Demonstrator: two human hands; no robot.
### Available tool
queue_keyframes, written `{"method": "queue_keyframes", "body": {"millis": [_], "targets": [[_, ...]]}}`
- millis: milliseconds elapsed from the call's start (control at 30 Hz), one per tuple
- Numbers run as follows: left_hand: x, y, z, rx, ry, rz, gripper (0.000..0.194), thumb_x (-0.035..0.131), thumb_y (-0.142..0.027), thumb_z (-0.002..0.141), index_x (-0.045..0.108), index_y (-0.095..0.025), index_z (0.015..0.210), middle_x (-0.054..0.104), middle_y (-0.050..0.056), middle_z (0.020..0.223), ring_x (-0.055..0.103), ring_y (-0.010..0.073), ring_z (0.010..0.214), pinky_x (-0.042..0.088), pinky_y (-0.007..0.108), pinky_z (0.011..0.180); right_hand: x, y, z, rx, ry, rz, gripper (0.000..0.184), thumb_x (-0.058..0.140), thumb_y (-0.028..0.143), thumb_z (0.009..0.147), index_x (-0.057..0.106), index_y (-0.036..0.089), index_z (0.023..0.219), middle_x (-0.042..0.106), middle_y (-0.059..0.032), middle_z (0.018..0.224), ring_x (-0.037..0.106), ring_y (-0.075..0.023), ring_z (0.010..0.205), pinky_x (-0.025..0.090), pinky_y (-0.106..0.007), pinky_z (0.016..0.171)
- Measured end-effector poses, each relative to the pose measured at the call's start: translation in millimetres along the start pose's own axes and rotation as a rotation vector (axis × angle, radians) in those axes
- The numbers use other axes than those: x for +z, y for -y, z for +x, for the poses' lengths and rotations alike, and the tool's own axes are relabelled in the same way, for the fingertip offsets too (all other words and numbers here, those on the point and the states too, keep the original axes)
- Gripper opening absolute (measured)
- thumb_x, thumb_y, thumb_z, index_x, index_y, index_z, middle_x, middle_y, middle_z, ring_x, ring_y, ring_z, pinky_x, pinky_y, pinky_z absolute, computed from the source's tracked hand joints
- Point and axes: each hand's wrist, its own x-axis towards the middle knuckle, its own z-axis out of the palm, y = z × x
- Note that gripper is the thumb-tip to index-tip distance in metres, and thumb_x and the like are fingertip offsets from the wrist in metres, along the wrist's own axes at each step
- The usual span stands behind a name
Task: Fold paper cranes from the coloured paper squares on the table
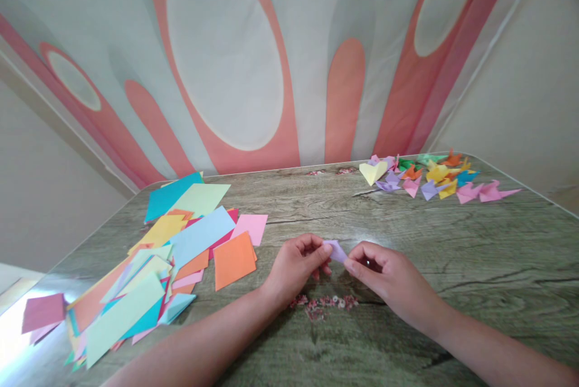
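Observation:
A small folded piece of lilac paper (pixel 335 251) is held between my two hands, just above the table. My left hand (pixel 301 263) pinches its left end between thumb and fingers. At its lower right corner, my right hand (pixel 377 267) grips it with thumb and forefinger. The fingers cover both ends of the paper, so its full shape is hidden. Below the hands, a printed patch of small pink flowers (pixel 332 301) shows on the wood-grain tabletop (pixel 289 209).
Loose coloured paper sheets (pixel 124 314) lie heaped on the left, with an orange square (pixel 235 259) nearest my left hand. Several folded paper birds (pixel 436 172) and a pale yellow paper heart (pixel 373 172) stand at the far right. A patterned wall (pixel 312 73) rises behind the table.

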Motion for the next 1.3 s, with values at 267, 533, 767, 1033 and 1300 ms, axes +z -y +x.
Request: {"method": "queue_keyframes", "body": {"millis": [267, 533, 767, 1033, 1300], "targets": [[1.8, 1, -7, 0.041, 0.031, 0.182, 0.029, 0.065, -0.040, 0.080, 0.057, -0.015, 0.068, 0.058, -0.002, 0.053, 0.049, 0.0087, 0.049, 0.033, 0.019, 0.049, 6, -3, -1, -0.031, 0.022, 0.007, 0.024, 0.052, 0.041, 0.090, 0.055, 0.021, 0.076, 0.051, 0.0034, 0.066, 0.046, -0.0135, 0.062, 0.036, -0.024, 0.057], [3.3, -4, -11, 0.053, 0.089, 0.369, 0.024, 0.067, -0.035, 0.078, 0.063, -0.014, 0.068, 0.058, -0.002, 0.056, 0.048, 0.0087, 0.051, 0.032, 0.018, 0.049, 5, 2, -1, 0.003, 0.013, 0.040, 0.026, 0.051, 0.039, 0.092, 0.061, 0.020, 0.077, 0.060, 0.0025, 0.069, 0.054, -0.0137, 0.065, 0.039, -0.024, 0.060], [1.9, -2, -8, 0.032, 0.071, 0.195, 0.028, 0.065, -0.039, 0.080, 0.061, -0.013, 0.071, 0.061, 0.000, 0.058, 0.050, 0.0085, 0.051, 0.034, 0.018, 0.049, 2, -3, 4, 0.056, 0.047, 0.093, 0.025, 0.055, 0.040, 0.090, 0.061, 0.019, 0.076, 0.065, 0.0013, 0.071, 0.057, -0.0142, 0.069, 0.041, -0.026, 0.066], [1.5, 3, -3, 0.077, 0.103, -0.109, 0.022, 0.072, -0.030, 0.076, 0.057, -0.015, 0.083, 0.061, -0.002, 0.070, 0.056, 0.0094, 0.058, 0.044, 0.020, 0.054, 11, -22, 9, 0.072, -0.007, 0.312, 0.022, 0.064, 0.035, 0.083, 0.049, 0.021, 0.076, 0.057, 0.0058, 0.064, 0.050, -0.0108, 0.057, 0.036, -0.022, 0.053], [-7.6, -2, -3, 0.013, 0.110, -0.106, 0.025, 0.071, -0.029, 0.077, 0.073, -0.013, 0.096, 0.070, 0.003, 0.082, 0.058, 0.0095, 0.065, 0.048, 0.022, 0.068, 7, -19, 5, 0.056, 0.057, 0.249, 0.017, 0.055, 0.036, 0.089, 0.063, 0.023, 0.099, 0.068, 0.0004, 0.085, 0.059, -0.0156, 0.076, 0.043, -0.027, 0.068]]}}
